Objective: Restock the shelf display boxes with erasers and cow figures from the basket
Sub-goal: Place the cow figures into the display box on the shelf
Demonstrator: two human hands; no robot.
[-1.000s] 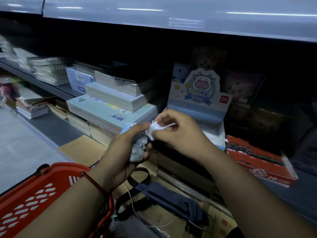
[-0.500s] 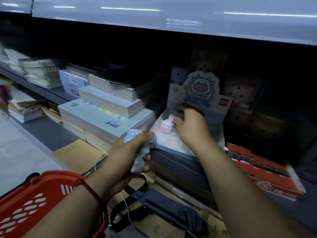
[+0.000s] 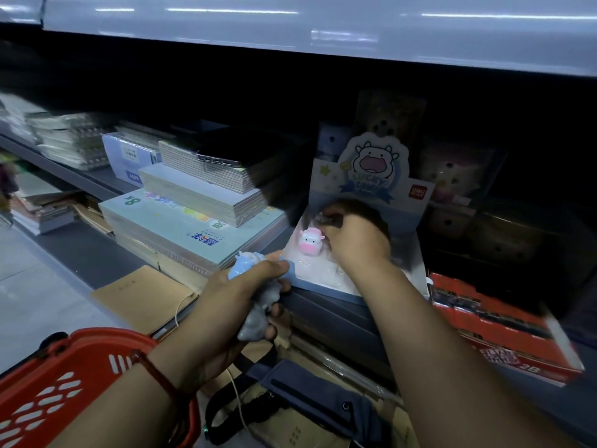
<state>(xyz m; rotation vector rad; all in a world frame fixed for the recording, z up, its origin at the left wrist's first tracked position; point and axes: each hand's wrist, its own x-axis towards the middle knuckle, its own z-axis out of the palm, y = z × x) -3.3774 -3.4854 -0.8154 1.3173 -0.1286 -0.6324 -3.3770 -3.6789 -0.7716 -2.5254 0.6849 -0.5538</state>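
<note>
The person stands close to the shelving, both arms reaching in. The right hand [image 3: 357, 245] is inside the cow display box [image 3: 326, 189], its fingers curled and pinching a small grey figure [image 3: 321, 217] at the back of the white tray [image 3: 310, 270]. That figure is blurred and half hidden by the fingertips, so I cannot tell whether it touches the tray. Just beside the hand, on its left, a pink cow figure [image 3: 308, 243] stands upright in the tray, facing out.

The left hand [image 3: 226, 312] is lower, in front of the box's near left corner. It grips two more figures in its fist: a blue cow figure [image 3: 244, 265] sticks out at the top under the thumb, and a pale grey figure [image 3: 258, 318] shows below between the curled fingers. A red cord bracelet [image 3: 158, 371] circles that wrist, and the red basket [image 3: 80, 350] sits under the left forearm at the lower left. What is in the basket is out of sight.

Left of the display box are stacked notebooks [image 3: 193, 221] in wrapped piles. To its right lies a red 2B pencil carton [image 3: 504, 331]. Beneath the arms a dark blue pouch [image 3: 323, 402] with a strap lies on brown paper packs. The upper shelf [image 3: 323, 30] overhangs everything and leaves the back in shadow.
</note>
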